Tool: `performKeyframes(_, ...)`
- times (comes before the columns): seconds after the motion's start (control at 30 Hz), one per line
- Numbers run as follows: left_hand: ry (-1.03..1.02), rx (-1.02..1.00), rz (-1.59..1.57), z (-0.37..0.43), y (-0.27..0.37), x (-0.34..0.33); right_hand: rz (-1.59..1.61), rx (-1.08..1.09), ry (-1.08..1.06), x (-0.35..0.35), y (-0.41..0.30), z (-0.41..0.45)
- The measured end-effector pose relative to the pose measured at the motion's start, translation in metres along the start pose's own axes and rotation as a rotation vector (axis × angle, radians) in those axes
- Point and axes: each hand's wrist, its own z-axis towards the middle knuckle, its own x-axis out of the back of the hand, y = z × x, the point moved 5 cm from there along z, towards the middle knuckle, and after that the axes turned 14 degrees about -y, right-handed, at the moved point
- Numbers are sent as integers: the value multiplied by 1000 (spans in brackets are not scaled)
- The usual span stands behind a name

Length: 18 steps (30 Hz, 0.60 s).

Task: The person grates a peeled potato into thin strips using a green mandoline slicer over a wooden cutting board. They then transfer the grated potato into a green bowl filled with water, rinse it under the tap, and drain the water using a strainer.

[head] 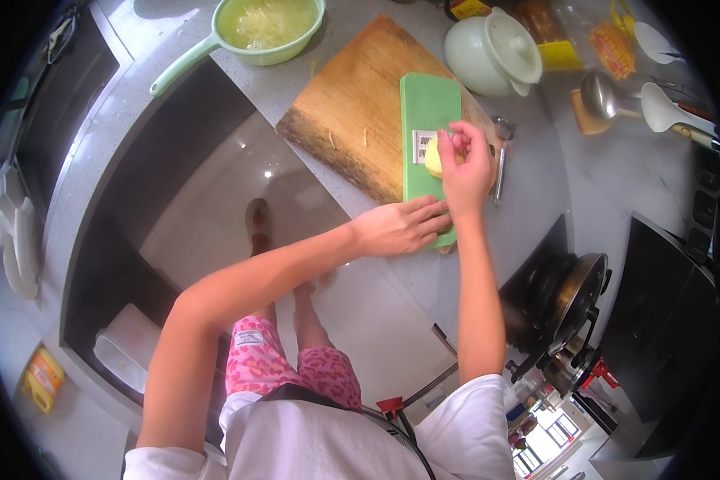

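A green handheld grater [431,99] with a metal blade plate [419,147] lies on a wooden cutting board [360,84]. My left hand [402,228] holds the grater down at its near end, fingers laid across it. In my right hand [469,165] is a peeled, pale yellow potato piece [433,159], resting against the blade plate. Part of the potato is hidden behind my fingers. A few thin shreds [365,138] are scattered on the board left of the grater. Pale shreds in liquid fill a light green, long-handled bowl [270,27] beyond the board.
Right of the board lies a metal peeler [501,159]. A lidded white pot [486,54] stands at the board's far right corner. Ladles and spoons [603,96] lie farther right. A lidded pan [567,306] sits at the lower right. The counter edge [330,192] runs diagonally beside the board.
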Motion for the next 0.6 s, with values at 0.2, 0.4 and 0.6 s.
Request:
performKeyframes(0.2, 6, -75, 61, 1, 0, -3, 37, -21, 60, 2, 7, -36)
performKeyframes(0.4, 21, -217, -91, 6, -11, -11, 30, -7, 36, -9, 2, -18)
performKeyframes(0.6, 124, -194, -89, 1, -12, -9, -128, -4, 69, -18, -9, -1)
